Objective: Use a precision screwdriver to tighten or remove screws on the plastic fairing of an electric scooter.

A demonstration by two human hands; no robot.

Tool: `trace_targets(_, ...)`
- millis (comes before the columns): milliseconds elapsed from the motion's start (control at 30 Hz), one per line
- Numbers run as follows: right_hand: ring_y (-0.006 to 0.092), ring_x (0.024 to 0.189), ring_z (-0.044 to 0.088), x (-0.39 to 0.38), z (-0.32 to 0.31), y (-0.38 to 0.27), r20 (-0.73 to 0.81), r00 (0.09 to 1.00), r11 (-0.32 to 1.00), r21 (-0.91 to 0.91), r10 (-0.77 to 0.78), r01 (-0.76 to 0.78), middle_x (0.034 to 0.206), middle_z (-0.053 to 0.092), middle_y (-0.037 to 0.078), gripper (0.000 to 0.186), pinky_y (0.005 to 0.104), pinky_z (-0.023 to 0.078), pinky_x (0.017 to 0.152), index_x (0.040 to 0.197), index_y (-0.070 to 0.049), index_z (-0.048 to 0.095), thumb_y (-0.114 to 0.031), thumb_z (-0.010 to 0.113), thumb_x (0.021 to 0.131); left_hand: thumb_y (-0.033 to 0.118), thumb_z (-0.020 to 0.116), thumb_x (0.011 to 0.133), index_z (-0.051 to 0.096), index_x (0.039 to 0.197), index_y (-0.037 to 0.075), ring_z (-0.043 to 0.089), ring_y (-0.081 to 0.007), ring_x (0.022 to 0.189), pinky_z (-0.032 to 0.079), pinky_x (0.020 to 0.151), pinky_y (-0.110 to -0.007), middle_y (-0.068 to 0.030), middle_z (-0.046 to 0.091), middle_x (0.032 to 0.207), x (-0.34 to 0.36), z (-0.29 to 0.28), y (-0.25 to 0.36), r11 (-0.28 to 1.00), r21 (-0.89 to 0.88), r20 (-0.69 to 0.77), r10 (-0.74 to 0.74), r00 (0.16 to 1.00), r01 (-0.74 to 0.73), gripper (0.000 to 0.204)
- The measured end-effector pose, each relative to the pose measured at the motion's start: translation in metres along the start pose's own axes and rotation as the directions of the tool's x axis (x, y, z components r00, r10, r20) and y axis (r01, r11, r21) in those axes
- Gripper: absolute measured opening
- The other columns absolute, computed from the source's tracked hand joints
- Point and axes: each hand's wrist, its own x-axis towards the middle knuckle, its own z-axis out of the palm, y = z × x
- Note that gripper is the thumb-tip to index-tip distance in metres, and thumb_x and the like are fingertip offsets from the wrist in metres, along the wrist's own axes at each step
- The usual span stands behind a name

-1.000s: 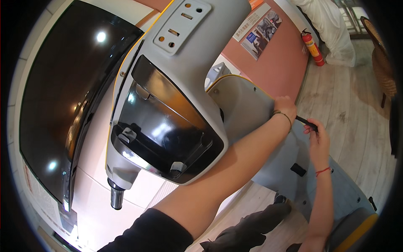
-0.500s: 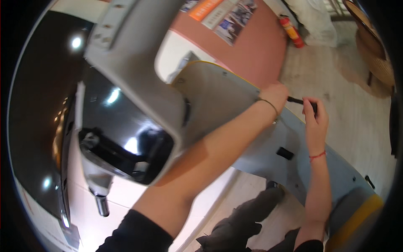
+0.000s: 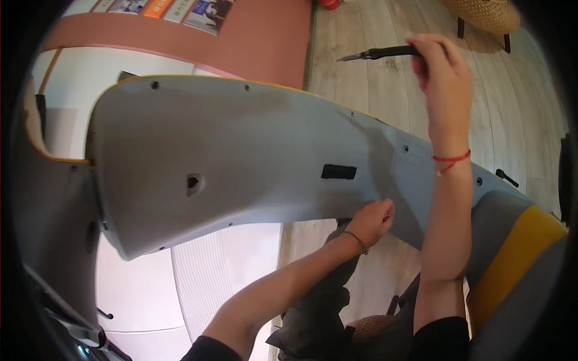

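The right hand (image 3: 444, 75) grips a tool (image 3: 394, 52) by its dark handle, the tip pointing left above the floor (image 3: 355, 30), past the far edge of the panel (image 3: 265, 144). The left hand (image 3: 370, 224) is loosely curled by the near edge; whether it pinches anything, I cannot tell. A second ago both hands were close together at the far edge; now they are well apart, tool clear of the panel, so work there seems paused
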Motion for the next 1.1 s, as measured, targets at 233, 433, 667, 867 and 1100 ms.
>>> trace_targets(233,0.0212,0.067,0.062,-0.006,0.002,0.093,0.141,0.987,0.874,-0.485,0.083,-0.004,0.071,0.063,0.014,0.029,0.0316,0.046,0.062,0.091,0.001,0.067,-0.025,0.056,0.087,0.012,0.060,0.091,0.061,0.101,0.003,0.058,-0.0078,0.076,0.048,0.068,-0.026,-0.0030,0.061,0.086,-0.061,0.021,-0.030,0.720,-0.565,0.246,-0.318,0.916,0.402,0.013)
trace_targets(433,0.0153,0.066,0.061,-0.021,-0.026,0.150,0.097,0.908,0.860,-0.375,0.408,-0.347,0.070,0.065,0.010,0.030,0.0306,0.045,0.060,0.089,0.002,0.068,-0.025,0.054,0.088,0.007,0.058,0.092,0.063,0.102,0.002,0.061,-0.0109,0.081,0.051,0.074,-0.026,-0.0046,0.064,0.091,-0.142,-0.053,-0.021,0.668,-0.552,0.175,-0.492,0.853,0.498,0.012)
trace_targets(667,0.0092,0.062,0.050,-0.039,-0.026,0.162,0.054,0.850,0.851,-0.085,0.523,-0.518,0.066,0.057,0.001,0.025,0.0261,0.039,0.057,0.088,-0.001,0.065,-0.022,0.052,0.090,-0.001,0.064,0.078,0.068,0.092,0.006,0.064,-0.0241,0.077,0.050,0.075,-0.034,-0.0091,0.067,0.089,-0.205,-0.047,-0.023,0.974,0.122,-0.164,-0.170,0.972,0.191,0.017)
trace_targets(867,0.0078,0.062,0.049,-0.043,-0.032,0.170,-0.054,0.844,0.843,-0.037,0.534,-0.536,0.067,0.056,0.001,0.023,0.0244,0.038,0.057,0.087,-0.001,0.065,-0.021,0.053,0.090,0.001,0.068,0.070,0.069,0.086,0.010,0.064,-0.0220,0.073,0.049,0.070,-0.034,-0.0034,0.067,0.082,-0.193,-0.035,-0.019,0.948,0.313,-0.116,0.090,0.989,-0.049,0.019)
trace_targets(1100,0.0077,0.059,0.048,-0.054,-0.034,0.177,-0.016,0.743,0.740,0.106,0.669,-0.664,0.068,0.055,0.001,0.021,0.0241,0.037,0.052,0.087,-0.003,0.065,-0.019,0.052,0.090,0.001,0.068,0.071,0.067,0.085,0.008,0.065,-0.0248,0.074,0.050,0.067,-0.035,-0.0063,0.068,0.083,-0.183,-0.042,-0.028,0.982,0.188,-0.191,0.036,0.981,0.001,0.016)
